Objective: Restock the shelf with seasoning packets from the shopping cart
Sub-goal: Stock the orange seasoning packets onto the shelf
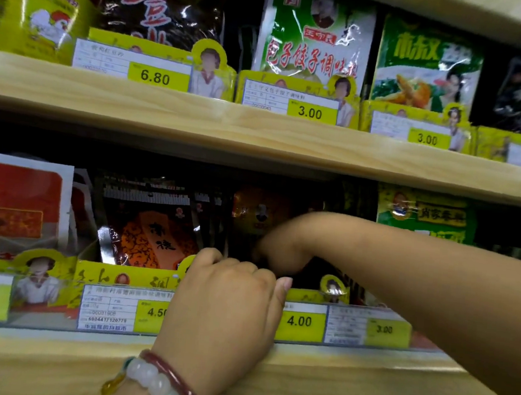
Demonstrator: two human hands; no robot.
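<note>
My left hand (228, 295), with bead bracelets on the wrist, sits at the front of the lower shelf (49, 358). Its fingers curl over the top of the yellow front card (304, 295), by the 4.00 price tag (300, 322). My right hand (280, 249) reaches in from the right into the dark slot behind that card, fingers pointing down. It is blurred, so I cannot tell whether it holds anything. A dark seasoning packet (261, 210) with an orange print stands deep in that slot. Black-and-orange seasoning packets (155, 235) fill the slot to the left.
Red-and-white packets (16, 204) stand at the far left of the lower shelf, and a green packet (424, 215) stands to the right. The upper shelf board (197, 116) hangs close above my hands and carries yellow, black and green packets. The shopping cart is out of view.
</note>
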